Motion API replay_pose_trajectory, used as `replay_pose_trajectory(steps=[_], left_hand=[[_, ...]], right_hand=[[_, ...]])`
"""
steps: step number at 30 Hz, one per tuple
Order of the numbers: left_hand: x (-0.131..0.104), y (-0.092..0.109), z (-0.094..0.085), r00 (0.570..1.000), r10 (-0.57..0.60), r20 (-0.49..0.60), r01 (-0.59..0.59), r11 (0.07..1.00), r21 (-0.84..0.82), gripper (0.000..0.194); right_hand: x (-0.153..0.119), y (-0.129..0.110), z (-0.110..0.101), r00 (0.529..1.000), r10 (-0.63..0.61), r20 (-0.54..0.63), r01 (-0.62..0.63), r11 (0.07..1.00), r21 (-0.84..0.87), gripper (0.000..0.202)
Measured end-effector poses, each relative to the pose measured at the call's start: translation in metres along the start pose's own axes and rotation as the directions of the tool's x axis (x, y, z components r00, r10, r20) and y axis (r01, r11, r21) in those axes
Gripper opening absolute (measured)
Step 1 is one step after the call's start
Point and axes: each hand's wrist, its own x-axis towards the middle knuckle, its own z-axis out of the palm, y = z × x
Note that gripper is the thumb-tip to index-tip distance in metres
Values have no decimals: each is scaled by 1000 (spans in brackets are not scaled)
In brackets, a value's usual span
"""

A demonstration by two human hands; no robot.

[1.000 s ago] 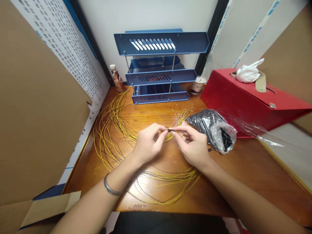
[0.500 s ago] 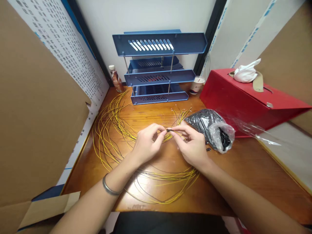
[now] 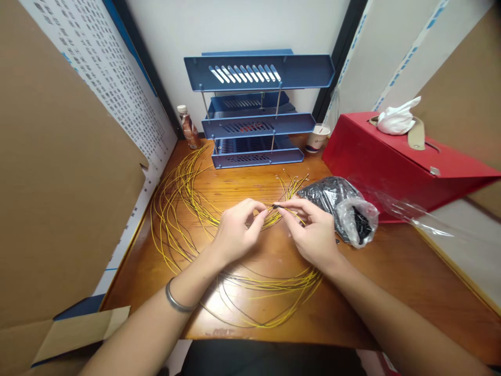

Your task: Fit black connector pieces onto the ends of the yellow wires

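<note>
Over the wooden table, my left hand pinches a yellow wire between thumb and index finger. Just right of it, my right hand has its fingertips closed on a small black piece that sits around the wire. A short gap separates the two sets of fingertips. Yellow and dark wires lie in a large loop on the left, behind and in front of my hands. Their tips fan out behind my right hand. An open plastic bag of small black pieces lies right of my right hand.
A blue tiered rack stands at the back, between a bottle and a paper cup. A red box with a tissue on top is at the right. Cardboard rises on the left. The table's front edge is near my body.
My right hand has moved slightly right with the black piece, away from my left fingertips. More wire shows between the hands. The camera view has shifted a little.
</note>
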Motion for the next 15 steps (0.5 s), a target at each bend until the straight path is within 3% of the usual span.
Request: replay_pose_trajectory(steps=[10,13,15], left_hand=[[1,-3,2,1000,0,-2,0,1000,8,12],[3,-3,1,999,-13,-38,14,1000,25,13],[4,-3,-1,997,-22,-71,25,999,37,13]], right_hand=[[-4,0,5,997,-51,61,55,996,-71,11],[2,-8,-12,963,-73,258,106,987,-117,36],[8,-14,-33,964,-143,224,181,971,-156,44]])
